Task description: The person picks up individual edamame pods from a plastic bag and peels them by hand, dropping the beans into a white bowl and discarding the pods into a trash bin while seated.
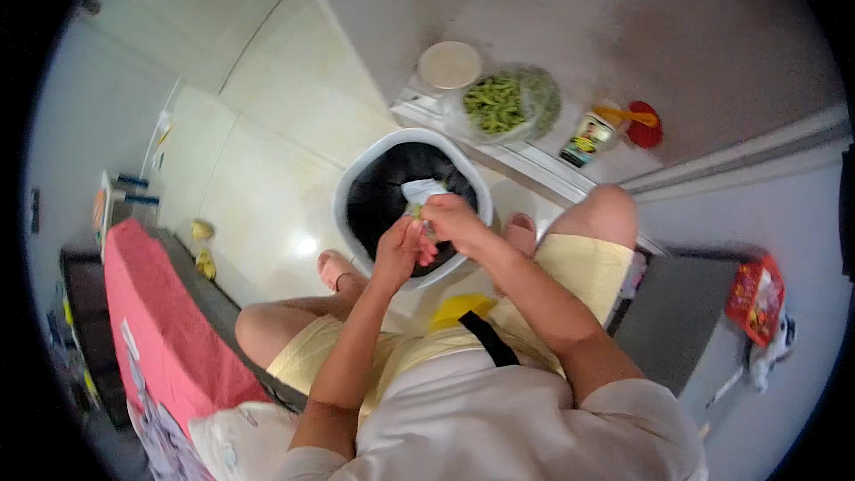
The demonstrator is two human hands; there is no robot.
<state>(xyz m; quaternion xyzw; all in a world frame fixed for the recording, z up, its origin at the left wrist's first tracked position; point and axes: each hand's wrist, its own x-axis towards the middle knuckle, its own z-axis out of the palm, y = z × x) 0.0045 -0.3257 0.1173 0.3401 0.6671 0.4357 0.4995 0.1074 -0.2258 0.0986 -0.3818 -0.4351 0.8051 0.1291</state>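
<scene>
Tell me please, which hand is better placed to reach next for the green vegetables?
Probably the right hand: it is nearer the green vegetables, which lie ahead and to the right; the left hand is farther back.

Head cam, fisheye, facing dn. at hands, nr.
</scene>
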